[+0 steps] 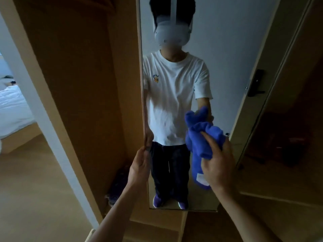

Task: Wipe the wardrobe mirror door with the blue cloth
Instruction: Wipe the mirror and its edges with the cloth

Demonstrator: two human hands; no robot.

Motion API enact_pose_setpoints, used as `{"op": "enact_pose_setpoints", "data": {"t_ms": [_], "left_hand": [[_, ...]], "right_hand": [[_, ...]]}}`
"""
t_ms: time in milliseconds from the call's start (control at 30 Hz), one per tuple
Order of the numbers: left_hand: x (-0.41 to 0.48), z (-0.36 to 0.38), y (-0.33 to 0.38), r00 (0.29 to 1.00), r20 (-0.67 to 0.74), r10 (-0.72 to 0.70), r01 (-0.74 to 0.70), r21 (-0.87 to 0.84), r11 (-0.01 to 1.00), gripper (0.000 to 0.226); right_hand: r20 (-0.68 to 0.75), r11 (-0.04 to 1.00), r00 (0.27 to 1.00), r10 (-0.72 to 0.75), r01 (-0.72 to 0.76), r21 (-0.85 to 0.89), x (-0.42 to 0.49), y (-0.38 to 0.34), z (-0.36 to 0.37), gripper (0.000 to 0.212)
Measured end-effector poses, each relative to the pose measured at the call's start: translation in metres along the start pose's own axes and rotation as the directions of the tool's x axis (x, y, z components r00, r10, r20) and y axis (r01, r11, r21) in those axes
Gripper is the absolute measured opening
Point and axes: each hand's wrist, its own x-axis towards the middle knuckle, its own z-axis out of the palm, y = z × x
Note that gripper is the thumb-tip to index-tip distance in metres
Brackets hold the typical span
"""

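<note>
Head: blue cloth [208,135] hides right hand [219,165] fingertips.

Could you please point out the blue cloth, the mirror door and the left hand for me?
blue cloth [198,145]: head view, bunched middle of the fabric.
mirror door [218,41]: head view, upper glass reflecting the wall.
left hand [139,165]: head view, middle of the hand gripping the door's edge.

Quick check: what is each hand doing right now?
Left hand: grips the mirror door by its edge.
Right hand: holds the bunched blue cloth.
</note>
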Motion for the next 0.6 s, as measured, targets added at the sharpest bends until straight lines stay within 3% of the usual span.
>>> {"op": "enact_pose_setpoints", "data": {"t_ms": [133,200,333,467,600], "left_hand": [[0.002,0.008,-0.006,0.999,-0.026,0.023,-0.021,0.052,0.998,0.04],[0.004,0.012,-0.008,0.998,-0.063,0.014,-0.011,0.05,0.999,0.042],[0.006,0.014,-0.009,0.996,-0.086,-0.002,0.009,0.078,0.997,0.044],[0.007,0.01,-0.01,0.998,-0.066,0.006,0.002,0.121,0.993,0.046],[0.014,0.004,-0.015,0.999,-0.033,-0.043,0.045,0.084,0.995,0.046]], "right_hand": [[-0.122,0.963,0.957,0.264,-0.268,-0.025,-0.003,0.06,-0.04,0.063],[-0.165,0.945,0.935,0.315,-0.325,-0.039,-0.003,0.083,-0.053,0.059],[-0.178,0.957,0.944,0.279,-0.288,-0.027,-0.004,0.095,-0.045,0.054],[-0.281,0.959,0.918,0.28,-0.279,0.046,-0.006,0.077,-0.015,0.051],[-0.193,0.975,0.955,0.224,-0.217,0.054,-0.014,0.048,0.013,0.054]]}}
